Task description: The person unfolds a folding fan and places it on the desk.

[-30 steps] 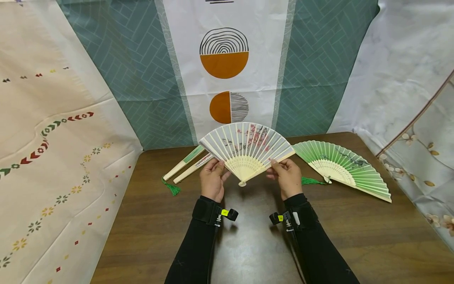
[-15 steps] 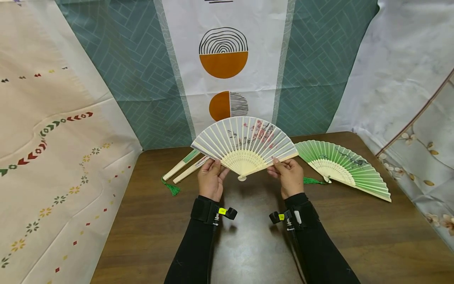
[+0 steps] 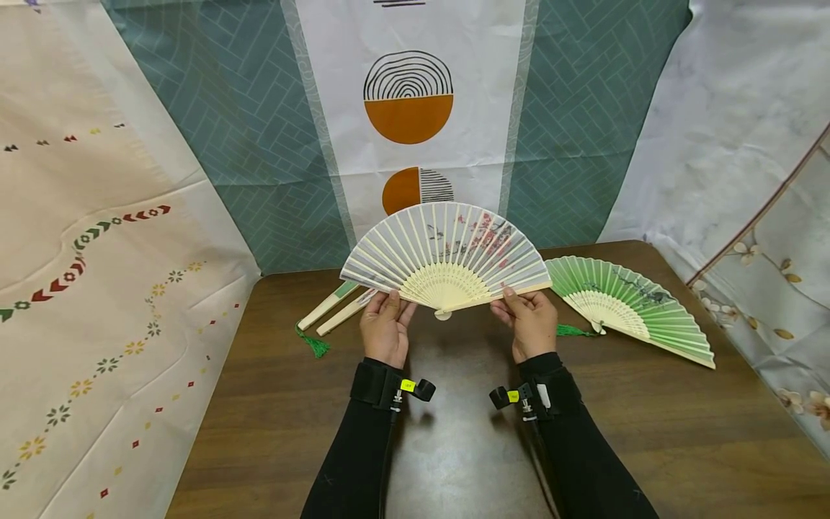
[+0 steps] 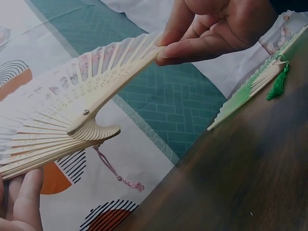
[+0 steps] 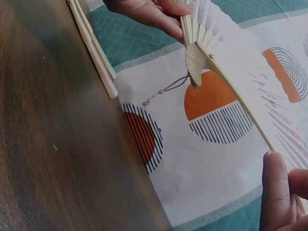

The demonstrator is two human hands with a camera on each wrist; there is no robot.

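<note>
above the brown wooden counter (image 3: 259, 432), one spread white folding fan with red blossoms (image 3: 446, 285) is held up by two hands: the left hand (image 3: 385, 331) and the right hand (image 3: 533, 330) each pinch one edge between thumb and bent fingers. two closed pale wooden folding fans (image 3: 327, 306) lie near the left hand, one spread green folding fan (image 3: 632, 306) near the right, with two green tassels (image 3: 318, 347) on the counter.
</note>
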